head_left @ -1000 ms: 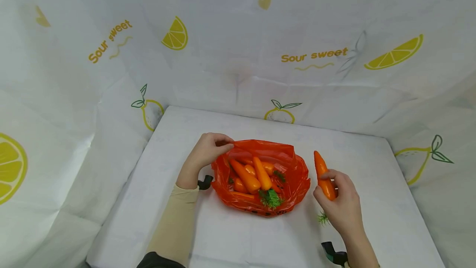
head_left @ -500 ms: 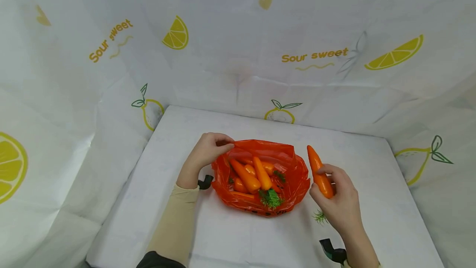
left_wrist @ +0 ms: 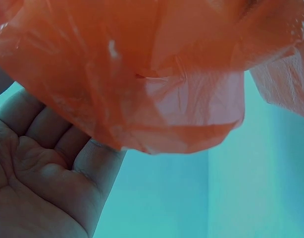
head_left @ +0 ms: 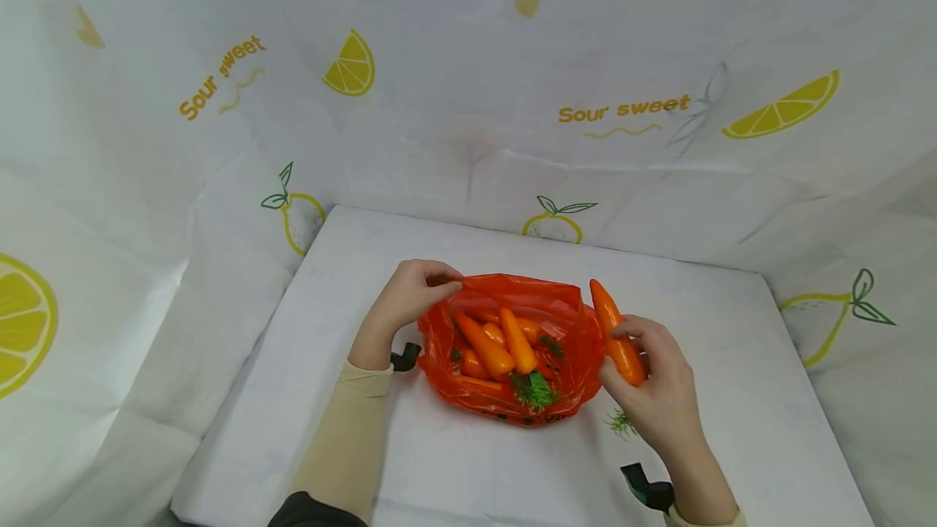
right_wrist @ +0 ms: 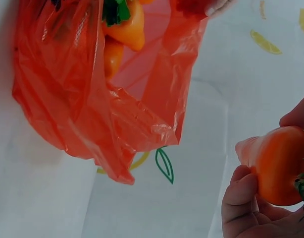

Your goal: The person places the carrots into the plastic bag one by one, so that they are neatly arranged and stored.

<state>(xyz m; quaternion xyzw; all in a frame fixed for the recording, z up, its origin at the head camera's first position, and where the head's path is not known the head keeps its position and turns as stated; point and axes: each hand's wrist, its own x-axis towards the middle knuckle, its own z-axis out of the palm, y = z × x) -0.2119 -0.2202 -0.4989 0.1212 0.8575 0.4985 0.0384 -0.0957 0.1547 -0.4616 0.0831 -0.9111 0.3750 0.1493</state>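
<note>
A red plastic bag lies with its mouth spread at the middle of the table, and several orange carrots with green tops lie inside. My left hand pinches the bag's rim at its back left corner; in the left wrist view, the film of the bag hides its fingertips. Between thumb and fingers, my right hand grips another carrot, tip pointing up and away. Its leafy top shows below the hand. This carrot's tip overlaps the bag's right edge in the head view.
The white table has its back edge near a pale hanging sheet printed with lemons and lettering. This sheet also rises at the left and right sides. A black wrist strap piece sticks out by the right wrist.
My right hand has moved left with the carrot, from beside the bag up to its right edge. The left hand keeps its place on the rim.
</note>
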